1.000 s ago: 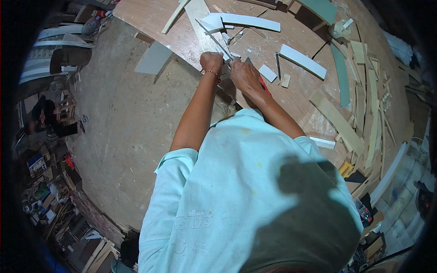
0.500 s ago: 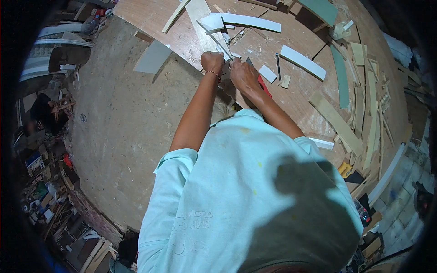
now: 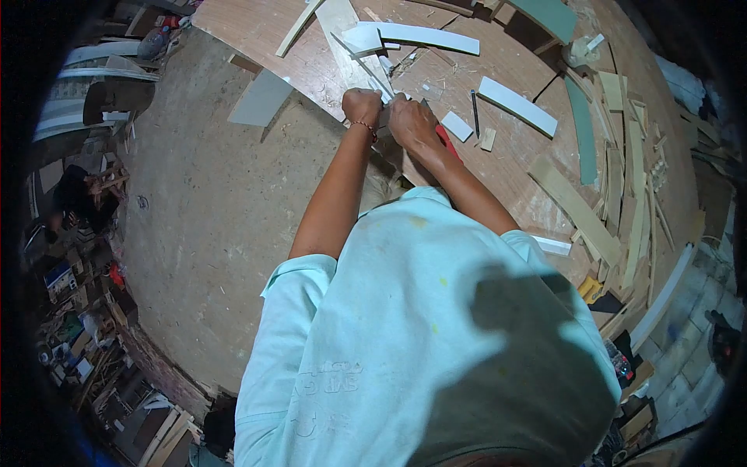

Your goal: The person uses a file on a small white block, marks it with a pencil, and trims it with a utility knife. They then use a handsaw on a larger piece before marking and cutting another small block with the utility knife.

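Observation:
At the table's near edge, my left hand (image 3: pixel 362 107) is closed on a small white piece (image 3: pixel 385 96), mostly hidden by the fingers. Close beside it, my right hand (image 3: pixel 412 121) is wrapped round the near end of a thin, dark file (image 3: pixel 359 61). The file slants away to the upper left, over a pale board (image 3: pixel 339 39) and past a white block (image 3: pixel 362 37). Its grip is hidden in my fist. Just right of my right hand lies a red-handled tool (image 3: pixel 449 145), partly covered by the forearm.
A curved white strip (image 3: pixel 428 36), a white bar (image 3: pixel 517 107), a small white block (image 3: pixel 457 126) and a black pencil (image 3: pixel 475 114) lie on the wooden table (image 3: pixel 510 163). Wood strips (image 3: pixel 576 206) pile up at right. Another person (image 3: pixel 74 194) sits at far left.
My right hand has shifted slightly up and left, and the file with it has slid a little further up-left. My left hand stays almost still.

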The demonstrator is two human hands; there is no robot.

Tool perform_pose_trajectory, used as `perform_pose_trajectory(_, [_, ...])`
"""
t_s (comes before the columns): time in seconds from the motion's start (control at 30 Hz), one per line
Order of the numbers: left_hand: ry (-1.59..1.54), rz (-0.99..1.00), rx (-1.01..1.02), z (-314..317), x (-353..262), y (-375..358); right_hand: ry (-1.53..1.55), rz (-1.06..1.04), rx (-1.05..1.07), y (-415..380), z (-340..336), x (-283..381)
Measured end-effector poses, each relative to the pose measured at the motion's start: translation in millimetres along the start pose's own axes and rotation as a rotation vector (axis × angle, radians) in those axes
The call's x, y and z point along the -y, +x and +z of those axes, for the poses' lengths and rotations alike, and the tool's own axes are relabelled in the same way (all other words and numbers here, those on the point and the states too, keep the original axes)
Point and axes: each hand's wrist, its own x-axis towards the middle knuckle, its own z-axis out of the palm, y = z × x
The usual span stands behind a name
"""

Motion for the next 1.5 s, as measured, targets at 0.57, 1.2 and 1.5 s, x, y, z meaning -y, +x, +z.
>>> perform_pose_trajectory(0.57, [-0.034, -0.007, 0.023, -3.9, -13.2, -10.1, 0.026, 0.055, 0.033, -26.8, 1.9, -11.5])
perform_pose_trajectory(1.2, [0.073, 0.068, -0.008, -4.8, -14.2, -10.7, 0.024, 0.013, -0.002, -6.3, 7.0, -0.2])
perform_pose_trajectory(1.5, [0.027, 0.067, 0.075, -6.6, -12.3, -3.3, 0.047, 0.03, 0.042, -5.8, 9.6, -5.4])
